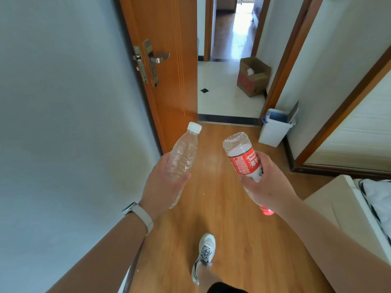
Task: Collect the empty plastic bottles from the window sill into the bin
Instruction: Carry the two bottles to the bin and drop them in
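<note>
My left hand [163, 185] grips a clear, label-free plastic bottle [185, 153] with a white cap that points up and away. My right hand [268, 185] holds a second bottle with a red label [241, 154], turned bottom-up so that its red cap sticks out below my wrist. Both bottles look empty. A white bin [274, 131] with a raised lid stands on the floor ahead to the right, by the door frame, well beyond both hands.
An open orange wooden door [169, 60] with a metal handle is ahead on the left. A cardboard box [252, 76] sits on the tiled floor past the threshold. A white bed corner [342, 208] is at the right. My foot in a white sneaker [204, 254] is on the wooden floor.
</note>
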{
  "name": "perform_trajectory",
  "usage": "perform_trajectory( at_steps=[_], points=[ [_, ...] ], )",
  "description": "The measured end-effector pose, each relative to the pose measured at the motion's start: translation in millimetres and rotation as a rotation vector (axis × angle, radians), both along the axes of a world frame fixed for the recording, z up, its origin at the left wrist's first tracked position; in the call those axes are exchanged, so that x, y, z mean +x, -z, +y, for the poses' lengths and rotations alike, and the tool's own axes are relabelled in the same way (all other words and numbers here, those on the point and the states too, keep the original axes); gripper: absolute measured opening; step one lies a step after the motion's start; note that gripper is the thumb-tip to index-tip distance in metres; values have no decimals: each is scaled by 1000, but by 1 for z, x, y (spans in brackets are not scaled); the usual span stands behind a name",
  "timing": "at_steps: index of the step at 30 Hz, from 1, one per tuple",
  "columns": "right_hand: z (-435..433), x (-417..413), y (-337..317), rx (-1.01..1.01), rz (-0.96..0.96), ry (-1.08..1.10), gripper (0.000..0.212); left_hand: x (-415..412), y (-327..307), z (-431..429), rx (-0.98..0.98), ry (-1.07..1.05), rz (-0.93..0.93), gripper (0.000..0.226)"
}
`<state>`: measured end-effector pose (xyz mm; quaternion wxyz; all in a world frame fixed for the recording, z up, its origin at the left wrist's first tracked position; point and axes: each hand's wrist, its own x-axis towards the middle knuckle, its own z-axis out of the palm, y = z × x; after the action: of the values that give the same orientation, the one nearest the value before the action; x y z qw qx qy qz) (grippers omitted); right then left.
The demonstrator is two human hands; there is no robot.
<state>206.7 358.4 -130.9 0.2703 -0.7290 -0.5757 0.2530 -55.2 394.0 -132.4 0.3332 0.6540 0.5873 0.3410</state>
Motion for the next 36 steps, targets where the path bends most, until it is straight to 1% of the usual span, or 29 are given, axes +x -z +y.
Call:
perform_trajectory(
  at_steps=[4,7,9,12,15,23,28,32,36],
  points=[
    [88,-1,3,-22,34,-3,69,5,0,75,-33,2,10,39],
    [148,0,-4,-14,69,-19,69,9,-13,130,-53,27,39,37],
    [185,3,-11,5,72,-40,71,13,-23,166,-31,23,40,39],
    [232,12,-20,26,58,-43,71,19,-28,212,-12,10,1,44],
    [261,23,-25,35,57,-15,71,29,-30,248,-26,45,-6,44],
    [345,68,-10,-36,27,144,77,83,-13,370,-72,172,-25,46],
    [419,99,-3,-63,32,280,78,126,1,474,-111,287,-90,41],
    [484,121,-13,-72,16,377,74,162,5,563,-130,376,-113,52],
    [544,146,-31,-34,-23,451,74,206,10,635,-136,497,-66,52]
  ],
)
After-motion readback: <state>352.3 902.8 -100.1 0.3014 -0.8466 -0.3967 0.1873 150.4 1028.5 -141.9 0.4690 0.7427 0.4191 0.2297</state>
